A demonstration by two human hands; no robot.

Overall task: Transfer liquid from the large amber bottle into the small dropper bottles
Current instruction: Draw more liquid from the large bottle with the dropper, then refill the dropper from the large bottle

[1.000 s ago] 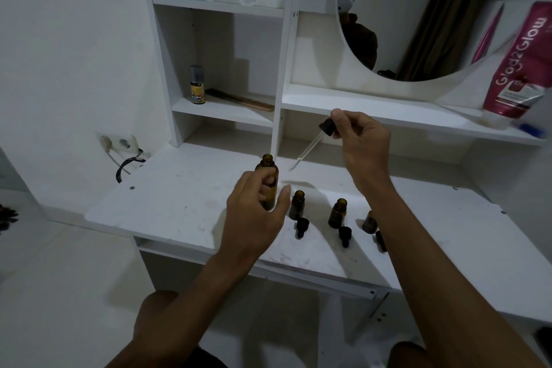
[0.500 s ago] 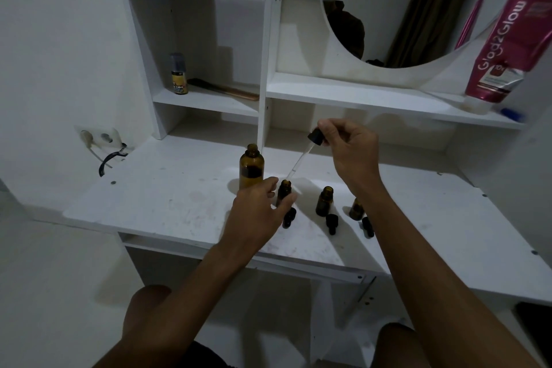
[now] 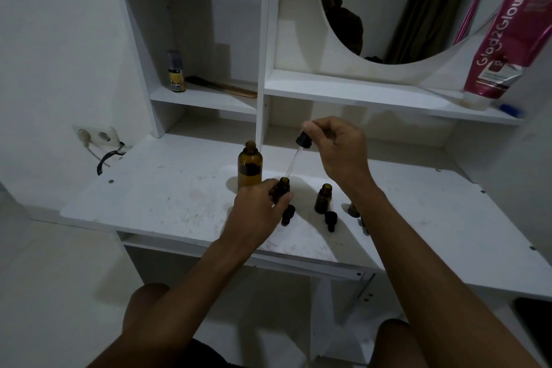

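Note:
The large amber bottle [image 3: 249, 167] stands uncapped on the white desk [image 3: 167, 200]. My left hand [image 3: 259, 210] grips a small amber dropper bottle [image 3: 283, 187] just right of it. My right hand [image 3: 337, 148] pinches the black bulb of a glass dropper [image 3: 298, 152], whose tip points down at that small bottle's mouth. A second small bottle [image 3: 323, 198] stands open to the right, and a third [image 3: 353, 210] is mostly hidden behind my right forearm. Black dropper caps [image 3: 331, 219] lie in front of the bottles.
A shelf unit with a round mirror [image 3: 403, 6] rises behind the desk. A pink tube [image 3: 498, 45] leans on the right shelf, a small yellow can [image 3: 176, 75] and a comb [image 3: 221, 87] sit on the left shelf. A wall socket with a cable [image 3: 98, 137] is at left.
My left hand left the large bottle and took hold of the nearest small bottle. My right hand carried the dropper down from above the large bottle to the small bottle's mouth.

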